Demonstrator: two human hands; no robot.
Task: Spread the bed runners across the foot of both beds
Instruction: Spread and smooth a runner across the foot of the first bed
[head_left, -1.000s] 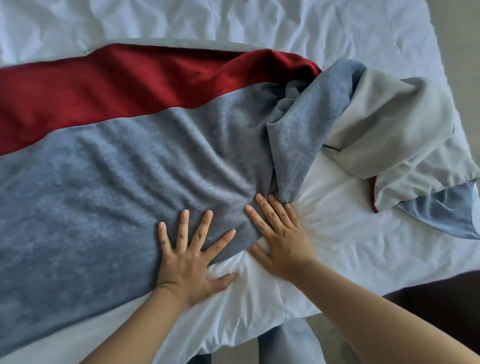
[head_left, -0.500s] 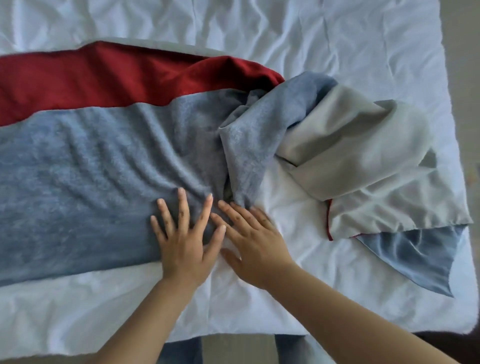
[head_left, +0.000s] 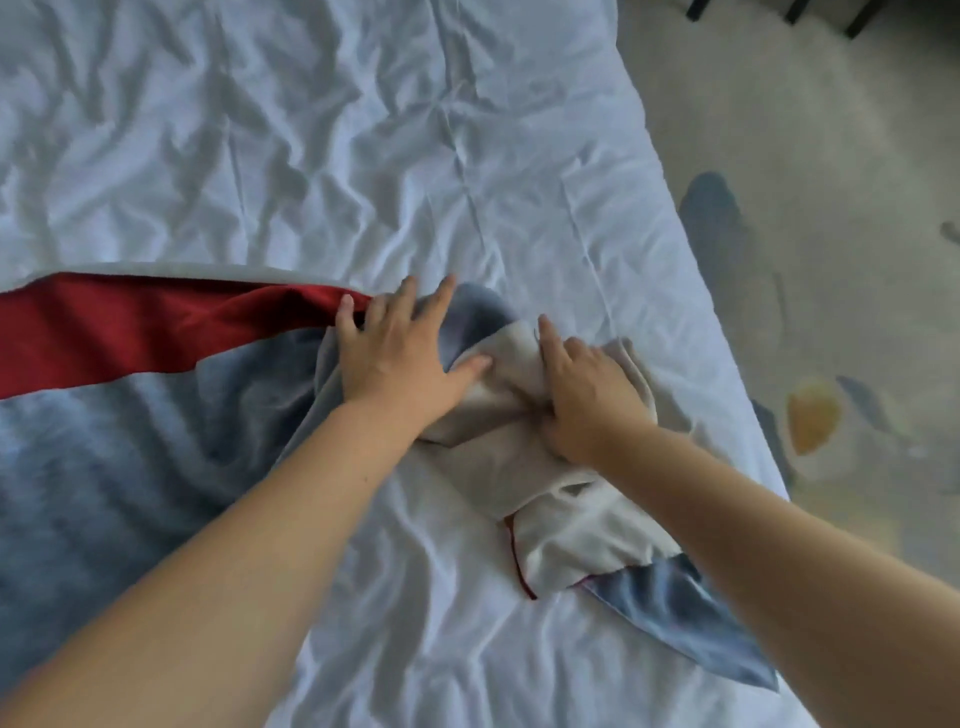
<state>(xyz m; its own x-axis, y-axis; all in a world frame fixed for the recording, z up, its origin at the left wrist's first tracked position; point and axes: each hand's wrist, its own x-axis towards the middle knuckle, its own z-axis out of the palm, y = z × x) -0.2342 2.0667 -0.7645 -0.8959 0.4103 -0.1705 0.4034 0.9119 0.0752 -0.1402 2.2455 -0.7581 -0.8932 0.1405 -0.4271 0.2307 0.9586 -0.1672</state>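
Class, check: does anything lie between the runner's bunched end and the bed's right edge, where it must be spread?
Nothing visible: only wrinkled sheet lies between the bunched runner and the bed edge. Left hand presses it, right hand grips it.

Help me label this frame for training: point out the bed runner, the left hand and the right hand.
bed runner (head_left: 130, 467), head view, on its flat blue-grey panel.
left hand (head_left: 400, 358), head view, on the back of the hand.
right hand (head_left: 589, 400), head view, on the back of the hand.
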